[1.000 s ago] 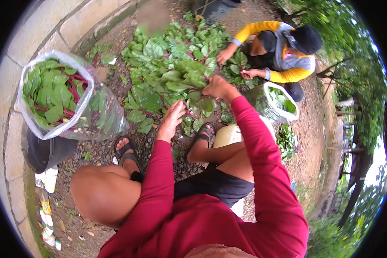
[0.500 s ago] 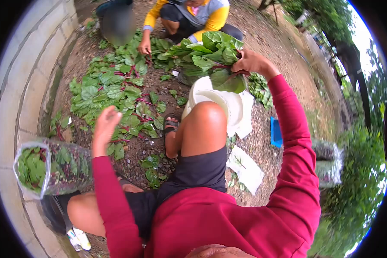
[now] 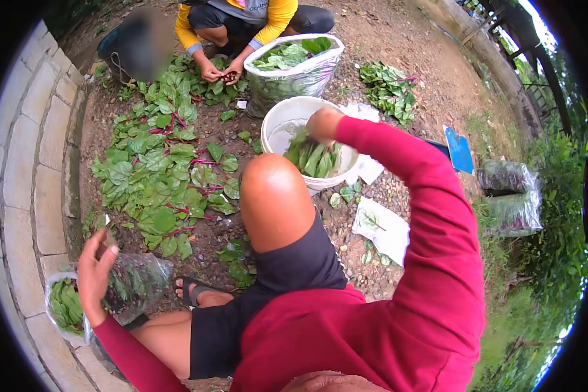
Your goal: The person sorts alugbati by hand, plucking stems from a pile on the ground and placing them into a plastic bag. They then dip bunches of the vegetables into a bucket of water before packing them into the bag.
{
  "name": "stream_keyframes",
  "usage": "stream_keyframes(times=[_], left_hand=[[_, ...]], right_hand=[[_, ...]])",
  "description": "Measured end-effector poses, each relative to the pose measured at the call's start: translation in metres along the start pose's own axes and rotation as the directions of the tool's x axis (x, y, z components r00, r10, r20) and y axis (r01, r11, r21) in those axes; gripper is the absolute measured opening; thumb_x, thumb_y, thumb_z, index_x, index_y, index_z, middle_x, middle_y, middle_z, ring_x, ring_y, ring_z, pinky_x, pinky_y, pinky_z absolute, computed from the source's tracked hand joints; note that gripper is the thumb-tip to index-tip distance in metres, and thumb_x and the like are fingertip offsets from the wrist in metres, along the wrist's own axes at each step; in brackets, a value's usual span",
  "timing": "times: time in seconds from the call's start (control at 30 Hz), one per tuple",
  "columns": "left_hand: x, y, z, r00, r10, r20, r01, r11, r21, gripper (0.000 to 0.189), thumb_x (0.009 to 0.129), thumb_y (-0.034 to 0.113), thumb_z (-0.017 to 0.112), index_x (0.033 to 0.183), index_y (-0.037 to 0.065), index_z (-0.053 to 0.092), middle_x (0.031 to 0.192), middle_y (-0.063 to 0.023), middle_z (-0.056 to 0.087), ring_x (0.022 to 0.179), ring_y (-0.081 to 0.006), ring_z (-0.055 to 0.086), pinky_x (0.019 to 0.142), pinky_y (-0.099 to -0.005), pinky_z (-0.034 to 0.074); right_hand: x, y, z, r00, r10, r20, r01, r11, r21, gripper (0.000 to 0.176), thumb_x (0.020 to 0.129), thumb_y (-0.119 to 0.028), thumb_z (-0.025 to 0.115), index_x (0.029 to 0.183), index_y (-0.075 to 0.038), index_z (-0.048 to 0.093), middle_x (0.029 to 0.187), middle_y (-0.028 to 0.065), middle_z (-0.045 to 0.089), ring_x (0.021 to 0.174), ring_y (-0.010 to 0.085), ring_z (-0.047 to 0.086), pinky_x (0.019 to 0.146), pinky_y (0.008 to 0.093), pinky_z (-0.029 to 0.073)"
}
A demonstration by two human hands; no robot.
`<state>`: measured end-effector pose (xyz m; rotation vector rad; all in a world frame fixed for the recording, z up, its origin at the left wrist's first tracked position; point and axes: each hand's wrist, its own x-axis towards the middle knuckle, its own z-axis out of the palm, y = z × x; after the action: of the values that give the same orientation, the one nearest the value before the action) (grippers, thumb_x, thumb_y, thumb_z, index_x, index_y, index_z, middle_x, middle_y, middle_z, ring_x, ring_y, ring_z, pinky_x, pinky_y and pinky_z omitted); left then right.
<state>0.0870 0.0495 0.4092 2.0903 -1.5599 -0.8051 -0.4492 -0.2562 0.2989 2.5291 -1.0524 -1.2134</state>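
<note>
My right hand is closed round a bunch of leafy greens, its leaves hanging down into a white bucket. The stems inside my fist are hidden. Off to the left, my left hand holds nothing, its fingers apart, just above a clear plastic bag lying on its side with green leaves showing at its mouth. Loose leaves with red stems cover the ground between my two hands.
Opposite me, a person's hands work over the leaves, beside an upright leaf-filled bag. A dark bucket, a leaf pile, a white sheet and a blue object lie around. A block wall borders the left.
My right hand has lowered the greens from over the upright bag into the white bucket. My left hand has moved down and left. The other person's hands have come together.
</note>
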Motion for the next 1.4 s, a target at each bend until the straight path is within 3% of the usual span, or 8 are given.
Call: stream_keyframes(times=[0.1,0.33,0.53,0.7,0.83,1.03,1.13,1.4], left_hand=[[-0.018,0.007,0.007,1.000,0.005,0.031,-0.006,0.999,0.039,0.053,0.092,0.022,0.068,0.136,-0.004,0.055,0.131,-0.0182,0.061,0.122,-0.0271,0.057,0.106,-0.0369,0.041],[-0.044,-0.045,0.021,0.989,-0.148,-0.023,0.141,0.972,-0.188,0.048,0.096,0.022,0.066,0.135,-0.003,0.058,0.132,-0.0142,0.061,0.120,-0.0233,0.056,0.105,-0.0350,0.042],[-0.039,-0.064,0.019,0.973,-0.221,-0.063,0.205,0.959,-0.197,0.045,0.098,0.020,0.065,0.136,-0.003,0.057,0.133,-0.0127,0.060,0.121,-0.0213,0.055,0.107,-0.0337,0.040],[-0.034,-0.072,0.015,0.969,-0.221,-0.109,0.198,0.962,-0.186,0.046,0.098,0.021,0.065,0.136,-0.003,0.057,0.133,-0.0123,0.060,0.121,-0.0208,0.055,0.107,-0.0330,0.040],[-0.034,-0.052,0.010,0.981,-0.168,-0.098,0.160,0.984,-0.079,0.046,0.098,0.021,0.064,0.137,-0.002,0.057,0.133,-0.0125,0.060,0.121,-0.0210,0.055,0.107,-0.0335,0.040],[-0.051,-0.063,-0.014,0.948,-0.117,-0.295,0.079,0.987,-0.138,0.044,0.102,0.022,0.059,0.138,-0.002,0.056,0.134,-0.0142,0.061,0.122,-0.0222,0.056,0.107,-0.0345,0.041],[-0.064,-0.064,-0.034,0.919,-0.084,-0.385,0.046,0.993,-0.106,0.043,0.103,0.021,0.057,0.138,-0.004,0.055,0.134,-0.0145,0.062,0.123,-0.0220,0.056,0.108,-0.0345,0.040],[-0.104,-0.092,-0.056,0.716,-0.085,-0.693,0.051,0.996,-0.069,0.045,0.103,0.025,0.059,0.137,-0.003,0.056,0.135,-0.0161,0.061,0.124,-0.0221,0.056,0.109,-0.0332,0.039]], right_hand=[[0.086,-0.028,0.030,0.975,-0.032,0.218,0.027,0.999,0.028,0.033,0.062,-0.011,0.083,0.094,-0.009,0.079,0.093,0.0122,0.075,0.089,0.0299,0.073,0.073,0.0416,0.057],[0.142,-0.020,0.077,0.995,0.087,0.048,-0.098,0.930,0.353,0.034,0.057,-0.014,0.086,0.090,-0.009,0.080,0.090,0.0129,0.075,0.087,0.0284,0.072,0.076,0.0420,0.057],[0.149,-0.010,0.106,0.905,-0.138,0.403,-0.094,0.859,0.504,0.033,0.064,-0.018,0.079,0.094,-0.005,0.079,0.100,0.0180,0.074,0.092,0.0289,0.072,0.082,0.0433,0.057],[0.163,-0.029,0.179,0.954,0.145,0.262,-0.287,0.698,0.657,0.040,0.069,-0.020,0.075,0.105,-0.002,0.076,0.109,0.0193,0.073,0.100,0.0320,0.071,0.085,0.0452,0.056],[0.192,-0.039,0.250,0.976,0.195,0.099,-0.207,0.678,0.705,0.044,0.070,-0.020,0.074,0.109,0.000,0.074,0.107,0.0214,0.072,0.093,0.0333,0.072,0.081,0.0447,0.057],[0.090,0.001,0.125,0.987,0.050,0.156,-0.147,0.685,0.714,0.024,0.063,-0.011,0.069,0.078,0.007,0.072,0.075,0.0166,0.072,0.063,0.0275,0.070,0.055,0.0394,0.055],[0.050,0.028,0.083,0.959,0.136,0.250,-0.276,0.658,0.700,0.019,0.058,-0.011,0.070,0.074,-0.002,0.076,0.070,0.0126,0.071,0.063,0.0258,0.069,0.059,0.0399,0.054],[-0.012,0.083,0.021,0.980,0.201,0.011,-0.181,0.857,0.483,0.023,0.061,-0.010,0.070,0.080,0.002,0.074,0.074,0.0169,0.072,0.065,0.0274,0.071,0.059,0.0420,0.055]])
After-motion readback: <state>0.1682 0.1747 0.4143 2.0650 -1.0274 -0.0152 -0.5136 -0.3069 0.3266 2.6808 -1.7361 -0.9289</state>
